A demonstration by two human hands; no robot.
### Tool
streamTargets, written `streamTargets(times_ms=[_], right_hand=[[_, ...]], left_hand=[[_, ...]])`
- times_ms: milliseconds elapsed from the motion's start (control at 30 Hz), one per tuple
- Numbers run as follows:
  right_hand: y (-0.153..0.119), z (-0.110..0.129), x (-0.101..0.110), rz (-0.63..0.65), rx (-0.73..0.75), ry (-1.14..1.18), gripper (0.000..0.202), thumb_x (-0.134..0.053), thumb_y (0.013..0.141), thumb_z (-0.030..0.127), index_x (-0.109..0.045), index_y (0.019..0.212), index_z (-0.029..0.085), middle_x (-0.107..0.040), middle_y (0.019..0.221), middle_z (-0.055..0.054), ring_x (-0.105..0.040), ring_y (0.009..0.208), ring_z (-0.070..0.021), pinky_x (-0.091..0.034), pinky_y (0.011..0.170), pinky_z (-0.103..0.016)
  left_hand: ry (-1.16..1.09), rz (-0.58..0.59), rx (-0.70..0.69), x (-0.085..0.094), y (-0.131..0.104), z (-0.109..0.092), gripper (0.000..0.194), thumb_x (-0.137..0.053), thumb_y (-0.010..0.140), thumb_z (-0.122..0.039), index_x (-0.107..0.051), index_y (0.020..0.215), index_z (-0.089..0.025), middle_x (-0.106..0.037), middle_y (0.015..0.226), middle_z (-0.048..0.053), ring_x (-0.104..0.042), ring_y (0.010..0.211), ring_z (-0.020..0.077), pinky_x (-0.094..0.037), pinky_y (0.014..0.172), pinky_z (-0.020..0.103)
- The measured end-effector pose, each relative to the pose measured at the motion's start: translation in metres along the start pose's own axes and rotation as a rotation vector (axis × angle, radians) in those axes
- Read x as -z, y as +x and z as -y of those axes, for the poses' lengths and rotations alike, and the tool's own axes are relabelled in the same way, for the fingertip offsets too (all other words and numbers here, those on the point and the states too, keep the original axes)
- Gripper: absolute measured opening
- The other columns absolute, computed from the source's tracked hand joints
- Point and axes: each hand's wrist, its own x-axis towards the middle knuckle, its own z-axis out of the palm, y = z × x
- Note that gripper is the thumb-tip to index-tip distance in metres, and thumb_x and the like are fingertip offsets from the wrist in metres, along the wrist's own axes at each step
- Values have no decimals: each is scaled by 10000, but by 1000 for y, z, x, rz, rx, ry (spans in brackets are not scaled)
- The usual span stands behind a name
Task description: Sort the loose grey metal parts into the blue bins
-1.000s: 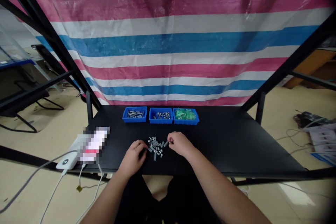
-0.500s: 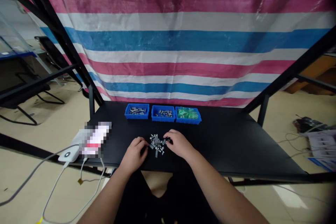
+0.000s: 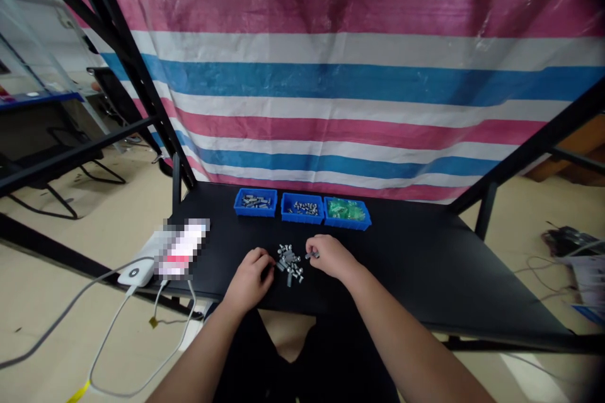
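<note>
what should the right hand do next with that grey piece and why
I'd probably have the right hand lift the grey piece toward the left tray. The hand seems to pinch it just right of the pile, and that tray holds similar-looking grey parts, while the middle tray holds shorter, shinier bits.

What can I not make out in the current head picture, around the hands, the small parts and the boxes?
All in the head view:
Left hand: whether it grips anything; its curled shape hides this.
Grey piece in the right hand: its full shape; the hand covers part.
Pile of small parts: exact number; they are tiny and overlap.
Green contents of the right box: too blurred to identify.
</note>
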Motion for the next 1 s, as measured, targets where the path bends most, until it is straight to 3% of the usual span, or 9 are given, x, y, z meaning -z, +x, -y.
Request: streamTargets(times_ms=[200, 333, 433, 567, 633, 733, 800, 900, 1000], right_hand=[[42, 17, 10, 92, -3, 7, 157, -708, 618, 65, -675, 657, 213, -637, 694, 11, -543, 637, -137, -345, 584, -249], [89, 38, 12, -215, 77, 201, 252, -681, 709, 117, -710, 937, 222, -673, 812, 9, -592, 703, -130, -424, 680, -233], [103, 46, 14, -321, 21, 243, 373, -674, 717, 139, -676, 1082, 211, -683, 838, 8, -608, 718, -132, -447, 698, -230], [92, 43, 14, -27, -48, 91, 120, -705, 664, 138, -704, 759, 211, -696, 746, 2, -616, 685, -150, -445, 658, -245], [87, 41, 13, 137, -49, 58, 136, -737, 602, 97, -671, 590, 216, -658, 610, 19, -594, 598, -145, -436, 613, -247], [92, 44, 11, 189, -15, 76, 189, -752, 594, 61, -659, 540, 216, -621, 540, 35, -578, 550, -128, -445, 603, -234], [103, 50, 10, 94, 20, 145, 119, -737, 687, 99, -707, 678, 214, -682, 684, 20, -626, 655, -129, -480, 675, -228], [119, 57, 5, -263, 81, 365, 119, -689, 810, 176, -707, 926, 189, -682, 976, -36, -645, 828, -135, -521, 793, -256], [118, 56, -1, -460, 135, 434, 87, -653, 821, 151, -681, 901, 175, -613, 1004, -48, -611, 832, -134, -529, 804, -269]], left_hand=[[-9, -7, -7, 1, -1, 0, 122, -526, 912, -139, -598, 962, -225, -575, 1032, 66, -581, 981, 205, -516, 905, 360], [-7, -2, -13, 1, -1, 1, 122, -524, 912, -148, -600, 965, -228, -573, 1026, 70, -582, 977, 212, -517, 899, 367], [-14, 5, -9, 1, -1, 1, 109, -526, 913, -156, -598, 954, -226, -574, 1024, 73, -584, 972, 213, -520, 893, 369], [-22, 3, 0, 2, -1, 1, 113, -519, 912, -157, -602, 944, -227, -576, 1013, 73, -584, 966, 213, -523, 891, 370], [-24, -6, 2, 3, 0, -1, 118, -520, 908, -154, -605, 945, -227, -576, 1012, 75, -584, 968, 216, -524, 893, 375], [-21, -28, 7, 5, 0, -5, 131, -541, 890, -153, -606, 979, -225, -574, 1029, 83, -578, 996, 230, -520, 918, 399], [-25, -45, 6, 6, -1, -7, 151, -557, 880, -159, -604, 1005, -228, -575, 1042, 87, -576, 1020, 240, -514, 940, 414], [-20, -111, 27, 6, -2, -1, 171, -569, 878, -182, -601, 1039, -230, -578, 1081, 93, -573, 1069, 250, -507, 968, 421], [102, -276, 146, 15, 4, 23, 198, -559, 877, -184, -597, 1067, -222, -575, 1145, 112, -562, 1126, 275, -489, 1009, 449]])
